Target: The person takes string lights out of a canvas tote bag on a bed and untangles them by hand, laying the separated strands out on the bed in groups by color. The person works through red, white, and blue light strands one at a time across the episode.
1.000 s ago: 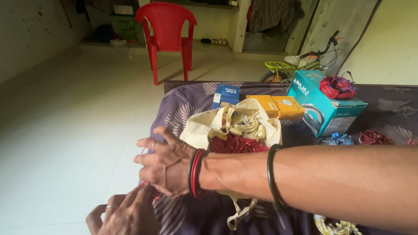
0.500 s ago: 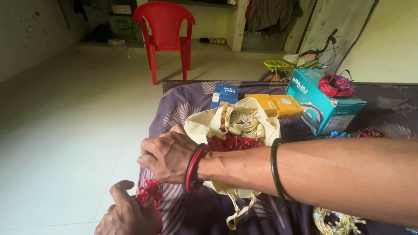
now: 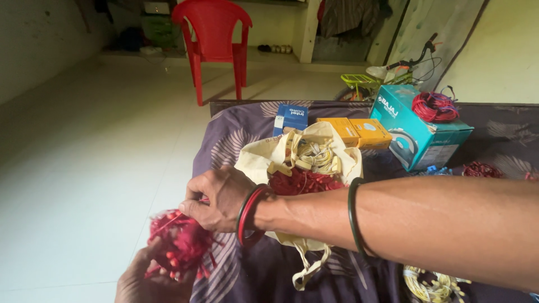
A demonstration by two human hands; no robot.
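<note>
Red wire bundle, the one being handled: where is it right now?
In the head view, the red wire bundle is at lower left, cupped in the left hand, with the right hand pinching a strand just above it, left of the cream cloth bag.

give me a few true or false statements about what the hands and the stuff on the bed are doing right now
1. The left hand cups a red bundle of small wired lights from below. True.
2. The right hand lies flat and open on the bedsheet. False: its fingers pinch a strand at the top of the red bundle.
3. The cream cloth bag holds yellow and red bundles. True.
4. A red wire coil sits on the teal box. True.
5. The red plastic chair stands on the bed. False: it stands on the floor beyond the bed.
</note>
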